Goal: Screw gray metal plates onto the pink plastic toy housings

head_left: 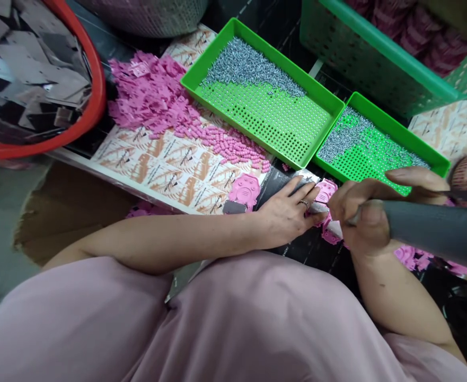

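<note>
My left hand [287,212] lies with its fingers stretched out, its fingertips touching a pink plastic part [325,191] and a small silvery plate [319,208] on the dark work surface. A ring shows on one finger. My right hand [370,212] is closed around a grey electric screwdriver [435,228], whose thick body runs off to the right; its tip is hidden by the hand. Just below the fingers are more pink parts, one with a silvery plate [334,229] on it. Left of my left hand lies a pink animal-face piece [244,191] beside a grey plate [235,207].
Two green trays [275,154] [324,168] hold small metal screws. A pile of pink parts [149,93] and small pink pieces [233,143] lies at left. A red-rimmed basket [98,90] holds metal plates. A green crate [368,48] stands at the back right.
</note>
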Action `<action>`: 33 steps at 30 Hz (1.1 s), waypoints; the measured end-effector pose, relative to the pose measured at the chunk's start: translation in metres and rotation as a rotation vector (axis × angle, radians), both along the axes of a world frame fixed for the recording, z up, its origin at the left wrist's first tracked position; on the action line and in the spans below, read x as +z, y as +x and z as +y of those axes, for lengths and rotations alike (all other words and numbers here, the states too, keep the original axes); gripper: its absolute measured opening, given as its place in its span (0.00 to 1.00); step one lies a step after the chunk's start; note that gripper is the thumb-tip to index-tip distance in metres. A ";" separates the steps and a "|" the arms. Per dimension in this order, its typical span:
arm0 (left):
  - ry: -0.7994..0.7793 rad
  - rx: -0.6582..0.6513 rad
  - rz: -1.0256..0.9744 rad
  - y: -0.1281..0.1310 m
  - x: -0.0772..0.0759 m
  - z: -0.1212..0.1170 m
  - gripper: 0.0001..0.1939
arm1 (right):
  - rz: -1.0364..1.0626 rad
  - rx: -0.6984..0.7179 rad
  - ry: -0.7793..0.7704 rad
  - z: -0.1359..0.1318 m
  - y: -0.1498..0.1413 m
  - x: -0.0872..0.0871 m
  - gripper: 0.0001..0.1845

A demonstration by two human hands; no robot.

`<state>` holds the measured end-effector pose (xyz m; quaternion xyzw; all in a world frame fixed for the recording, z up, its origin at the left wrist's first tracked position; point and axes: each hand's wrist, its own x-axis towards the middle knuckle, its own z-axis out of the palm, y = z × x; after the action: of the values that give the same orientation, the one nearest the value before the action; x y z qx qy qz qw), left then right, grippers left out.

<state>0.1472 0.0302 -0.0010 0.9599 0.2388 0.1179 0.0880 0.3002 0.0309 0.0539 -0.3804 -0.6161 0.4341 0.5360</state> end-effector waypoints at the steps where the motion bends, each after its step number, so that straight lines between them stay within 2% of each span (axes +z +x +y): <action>1: -0.008 -0.001 0.009 0.000 0.001 0.000 0.17 | 0.008 0.010 0.025 0.001 0.000 -0.002 0.22; 6: 0.030 -0.004 0.042 0.000 0.002 0.000 0.18 | 0.084 -0.084 0.045 0.004 0.002 0.000 0.18; 12: 0.092 -0.007 0.015 0.000 0.001 0.000 0.19 | 0.152 -0.076 0.076 -0.001 0.000 0.016 0.18; 24: 0.080 0.013 0.010 0.001 0.000 -0.001 0.17 | 0.158 -0.052 0.010 -0.001 -0.004 0.012 0.21; 30: 0.054 -0.002 0.014 0.001 0.001 -0.002 0.17 | 0.092 -0.031 0.054 0.003 -0.001 0.011 0.21; 33: 0.041 -0.004 0.017 0.001 0.000 -0.002 0.17 | 0.101 -0.068 0.039 0.002 -0.001 0.013 0.22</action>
<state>0.1484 0.0284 -0.0014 0.9629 0.2350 0.1144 0.0663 0.2994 0.0332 0.0672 -0.3682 -0.5834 0.4224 0.5879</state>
